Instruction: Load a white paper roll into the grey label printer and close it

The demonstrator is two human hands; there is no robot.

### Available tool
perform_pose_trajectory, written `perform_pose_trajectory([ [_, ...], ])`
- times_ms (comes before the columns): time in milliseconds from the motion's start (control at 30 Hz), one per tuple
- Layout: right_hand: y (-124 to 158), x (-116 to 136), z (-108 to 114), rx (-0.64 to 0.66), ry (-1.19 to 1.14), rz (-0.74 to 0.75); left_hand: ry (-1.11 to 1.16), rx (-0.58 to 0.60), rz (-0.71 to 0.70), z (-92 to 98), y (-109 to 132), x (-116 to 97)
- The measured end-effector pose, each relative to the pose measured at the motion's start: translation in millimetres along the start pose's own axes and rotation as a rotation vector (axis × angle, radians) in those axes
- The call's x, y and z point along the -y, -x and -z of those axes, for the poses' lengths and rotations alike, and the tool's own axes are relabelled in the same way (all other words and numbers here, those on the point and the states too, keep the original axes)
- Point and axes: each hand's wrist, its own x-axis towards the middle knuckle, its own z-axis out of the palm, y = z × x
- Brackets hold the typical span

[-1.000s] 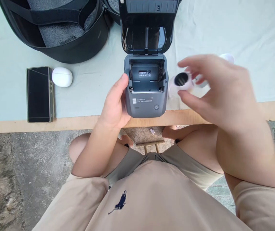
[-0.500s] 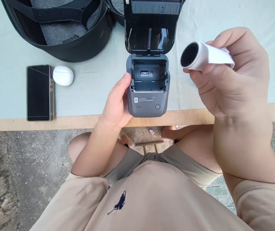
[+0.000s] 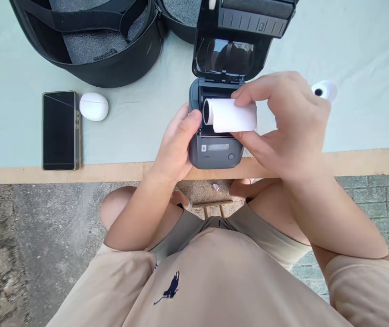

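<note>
A dark grey label printer stands at the table's front edge, its black lid swung up and back. My left hand grips the printer's left side, thumb on the upper rim. Between the thumb and fingers of my right hand is a white paper roll, lying sideways over the printer's open compartment. The roll's dark hollow end faces left, and a loose flap of paper hangs on its front. The roll covers most of the compartment, so whether it touches the inside I cannot tell.
A phone and a white rounded case lie to the left. Behind them stands an open black zip case with grey foam. Another white roll shows beyond my right hand. The table's wooden edge runs along the front.
My right hand has brought the paper roll left and down, from beside the printer to over its compartment. The printer has turned slightly, and the second white roll has come into view.
</note>
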Motion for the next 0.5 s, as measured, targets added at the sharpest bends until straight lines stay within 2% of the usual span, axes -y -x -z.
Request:
perform_pose_trajectory([
  [167,2.1,1.8,-1.9,-0.01,-0.023,-0.06,-0.041,-0.021,0.003,-4.6,1.8,-2.9],
  [333,3.3,-1.1,-0.4,0.002,0.004,-0.052,-0.075,-0.037,0.018,-5.1,2.1,-3.7],
  [500,0.4,-2.9,1.4,0.064,0.078,-0.118,-0.099,-0.042,0.029,-3.7,2.3,-3.0],
])
